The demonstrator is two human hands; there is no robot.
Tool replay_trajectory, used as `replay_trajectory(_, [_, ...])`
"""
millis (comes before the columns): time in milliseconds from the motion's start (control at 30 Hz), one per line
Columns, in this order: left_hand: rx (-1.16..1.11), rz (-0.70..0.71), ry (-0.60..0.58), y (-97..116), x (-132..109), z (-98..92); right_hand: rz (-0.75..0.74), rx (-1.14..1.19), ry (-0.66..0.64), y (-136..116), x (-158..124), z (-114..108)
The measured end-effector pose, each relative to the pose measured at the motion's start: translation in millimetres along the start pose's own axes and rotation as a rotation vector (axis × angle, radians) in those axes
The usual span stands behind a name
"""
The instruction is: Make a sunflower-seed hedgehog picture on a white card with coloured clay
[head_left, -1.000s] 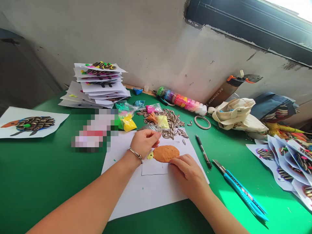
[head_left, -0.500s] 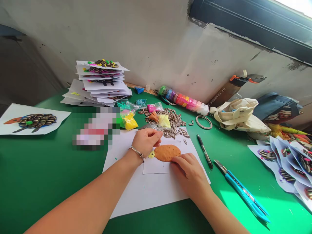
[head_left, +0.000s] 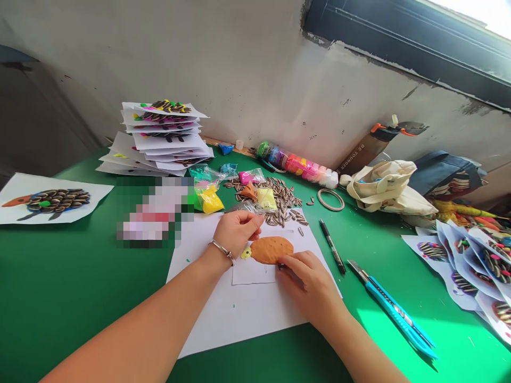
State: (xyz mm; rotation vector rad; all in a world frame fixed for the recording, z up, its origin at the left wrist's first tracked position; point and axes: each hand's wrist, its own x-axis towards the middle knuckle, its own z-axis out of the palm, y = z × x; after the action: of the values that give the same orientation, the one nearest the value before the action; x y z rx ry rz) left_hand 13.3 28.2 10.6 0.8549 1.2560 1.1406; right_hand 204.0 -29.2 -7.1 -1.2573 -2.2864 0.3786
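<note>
An orange clay oval (head_left: 271,249) with a small yellow clay head (head_left: 246,253) lies on a small white paper (head_left: 251,272), which rests on a larger white sheet (head_left: 239,314). My left hand (head_left: 235,232), with a bracelet on the wrist, is curled in a pinch just above the oval's left end; what it pinches is too small to name. My right hand (head_left: 305,279) has its fingertips pressed at the oval's lower right edge, fingers bent together. A pile of striped sunflower seeds (head_left: 283,205) lies just beyond the paper.
Small bags of coloured clay (head_left: 209,197) sit by the seeds. A stack of finished seed pictures (head_left: 159,138) stands at the back left, one picture (head_left: 48,201) at far left, more (head_left: 475,260) at right. A black pen (head_left: 332,247), blue utility knife (head_left: 395,311), tape ring (head_left: 331,199), cloth bag (head_left: 389,186) lie right.
Both hands stay at the clay oval with only slight finger shifts. The view has wobbled a little.
</note>
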Motion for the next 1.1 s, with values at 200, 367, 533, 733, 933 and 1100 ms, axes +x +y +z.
replay_trajectory(200, [0.012,-0.006,-0.005,-0.8,0.2,-0.9,0.014,0.013,-0.016,-1.9,-3.7,-3.9])
replay_trajectory(367, [0.028,0.002,-0.003,-0.7,-0.6,-0.8,-0.041,-0.017,-0.026,-0.4,-3.7,-2.3])
replay_trajectory(533, [0.024,0.001,0.007,0.6,-0.7,-0.3,-0.061,-0.020,-0.027,1.1,-3.3,-3.0])
replay_trajectory(733, [0.020,-0.007,0.007,1.4,-0.9,0.7,0.015,0.037,-0.081,-2.2,-5.4,-15.2])
replay_trajectory(933, [0.030,0.004,0.008,1.5,-1.5,0.8,-0.025,-0.072,-0.171,-12.6,-3.9,-19.9])
replay_trajectory(1100, [0.031,0.012,0.001,1.9,-1.6,0.6,0.052,-0.009,-0.179,-11.7,-7.4,-25.3])
